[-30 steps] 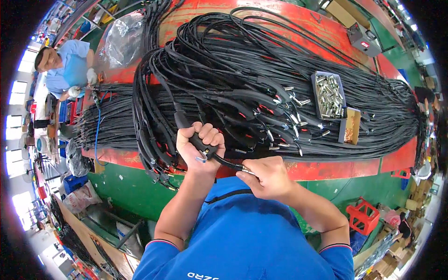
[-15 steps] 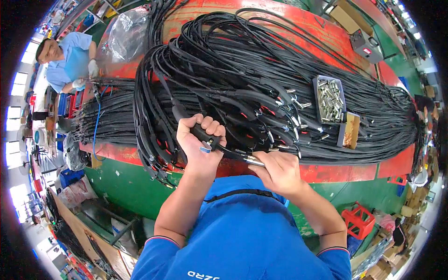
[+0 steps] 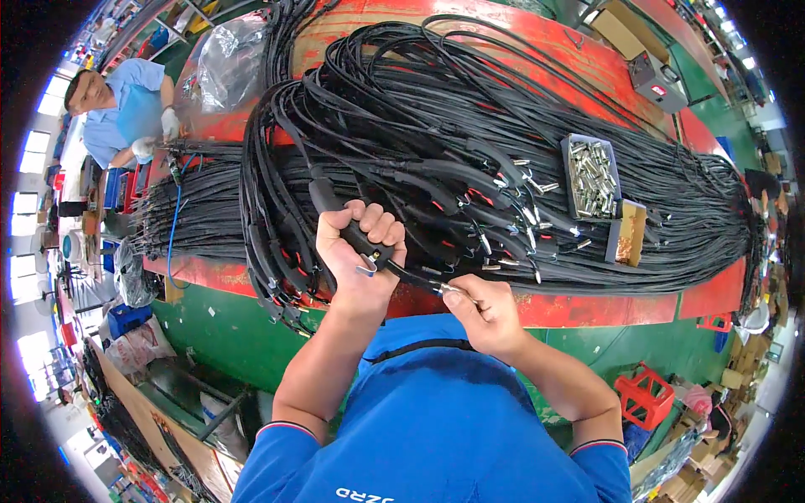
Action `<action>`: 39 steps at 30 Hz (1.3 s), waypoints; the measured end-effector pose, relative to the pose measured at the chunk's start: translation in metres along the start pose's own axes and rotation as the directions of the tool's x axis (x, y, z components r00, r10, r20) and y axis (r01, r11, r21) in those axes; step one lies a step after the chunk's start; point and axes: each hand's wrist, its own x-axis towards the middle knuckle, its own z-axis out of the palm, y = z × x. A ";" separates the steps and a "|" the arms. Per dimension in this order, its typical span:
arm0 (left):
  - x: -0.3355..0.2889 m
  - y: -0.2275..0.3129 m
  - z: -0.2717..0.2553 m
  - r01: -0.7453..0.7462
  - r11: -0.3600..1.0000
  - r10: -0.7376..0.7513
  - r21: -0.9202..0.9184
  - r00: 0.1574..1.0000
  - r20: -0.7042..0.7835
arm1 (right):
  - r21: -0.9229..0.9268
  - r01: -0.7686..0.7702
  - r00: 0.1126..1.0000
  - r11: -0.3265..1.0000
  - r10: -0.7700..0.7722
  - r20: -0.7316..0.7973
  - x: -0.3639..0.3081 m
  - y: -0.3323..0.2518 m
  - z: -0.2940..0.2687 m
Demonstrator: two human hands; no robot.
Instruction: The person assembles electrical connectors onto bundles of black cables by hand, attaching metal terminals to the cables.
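Note:
My left hand point(image 3: 360, 243) is wrapped in a fist around a black torch handle point(image 3: 325, 194). A small bent metal piece point(image 3: 366, 270) sticks out below the fist. From the handle a short black tube point(image 3: 411, 275) runs right to a silver metal fitting point(image 3: 445, 288). My right hand point(image 3: 488, 317) is closed on this fitting, thumb pressed against it, and its fingers partly hide it. Just beyond my hands lie several similar black handles with red triggers and silver ends point(image 3: 480, 199), on a thick heap of black cables point(image 3: 537, 109).
The cables spread over a red table point(image 3: 587, 312). On them stand a box of silver metal sleeves point(image 3: 594, 178) and a small open cardboard box point(image 3: 629, 235). At the far left, a co-worker point(image 3: 126, 109) with gloves handles cable ends. A red stool point(image 3: 644, 398) stands at lower right.
My right hand has shifted slightly left and down; its thumb now bends over the fitting, of which less shows. My left hand keeps its hold. The co-worker's gloved hands moved slightly.

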 end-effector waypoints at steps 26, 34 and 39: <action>0.007 -0.016 -0.018 -0.008 0.988 0.029 0.156 0.991 -0.134 | -0.097 0.122 0.978 0.988 -0.103 0.183 0.009 0.027 -0.007; 0.006 -0.011 -0.020 -0.005 0.974 0.043 0.225 0.986 -0.161 | -0.170 0.029 0.979 0.985 0.006 0.203 0.006 0.030 -0.006; 0.002 -0.012 -0.017 -0.031 0.971 0.081 0.239 0.976 -0.204 | -0.211 0.022 0.984 0.977 0.016 0.178 0.000 0.027 -0.003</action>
